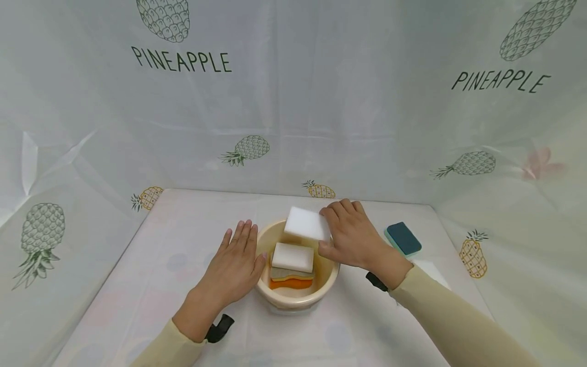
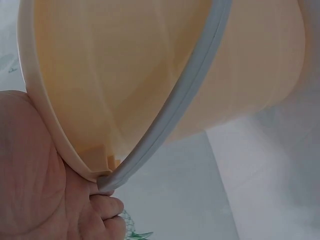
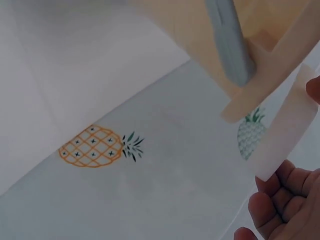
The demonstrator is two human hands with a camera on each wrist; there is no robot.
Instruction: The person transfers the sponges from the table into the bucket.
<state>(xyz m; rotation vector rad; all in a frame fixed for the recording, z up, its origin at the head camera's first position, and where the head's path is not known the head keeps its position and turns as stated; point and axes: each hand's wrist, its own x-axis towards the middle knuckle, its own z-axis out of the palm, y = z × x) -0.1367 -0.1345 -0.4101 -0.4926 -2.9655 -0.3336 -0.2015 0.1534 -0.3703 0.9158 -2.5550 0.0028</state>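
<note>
Above the bucket (image 1: 295,302), a white sponge (image 1: 304,224) stretches long from side to side, its right end dipping a bit. The right hand (image 1: 352,235) pinches that end, knuckles up. The left hand (image 1: 235,270) touches the bucket, straight fingers pointing forward.

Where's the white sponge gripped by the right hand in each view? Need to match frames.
Head: just right of centre, lower half; the white sponge is over the bucket's far side, in the right hand.
Left wrist: not in it.
Right wrist: right edge, between thumb and fingers, below the bucket rim in the picture.
Shared landmark: the cream bucket, in all three.
</note>
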